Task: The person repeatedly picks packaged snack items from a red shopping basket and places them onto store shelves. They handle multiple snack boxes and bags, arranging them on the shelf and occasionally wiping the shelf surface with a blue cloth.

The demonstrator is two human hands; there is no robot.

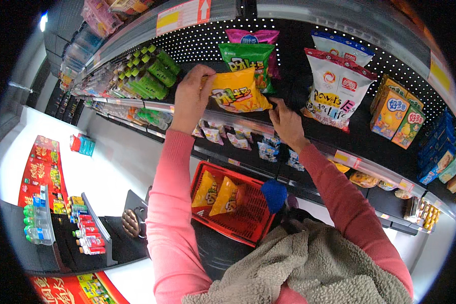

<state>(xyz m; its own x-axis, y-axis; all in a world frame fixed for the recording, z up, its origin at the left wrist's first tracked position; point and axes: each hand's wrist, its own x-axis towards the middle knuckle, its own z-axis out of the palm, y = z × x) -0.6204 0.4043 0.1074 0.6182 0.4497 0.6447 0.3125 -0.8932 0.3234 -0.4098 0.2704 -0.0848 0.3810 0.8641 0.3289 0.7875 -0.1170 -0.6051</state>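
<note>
A yellow snack bag point(238, 93) is tilted in front of a green snack bag point(247, 57) on the shelf. My left hand point(193, 93) pinches its upper left end between thumb and fingers. At the bag's lower right corner, the fingers of my right hand point(287, 123) grip the edge. Behind the green bag stands a magenta bag point(271, 37), mostly hidden. Below my arms, a red plastic shopping basket point(247, 237) holds two more yellow snack bags point(225, 195), both lying on its slotted bottom.
White snack bags point(336, 85) and small snack boxes point(389, 114) stand right of my hands. Green-labelled bottles point(150, 78) fill the left. Small packets point(239, 140) line the shelf below. A blue round object point(273, 195) adjoins the basket. Bottles point(89, 235) occupy another display at lower left.
</note>
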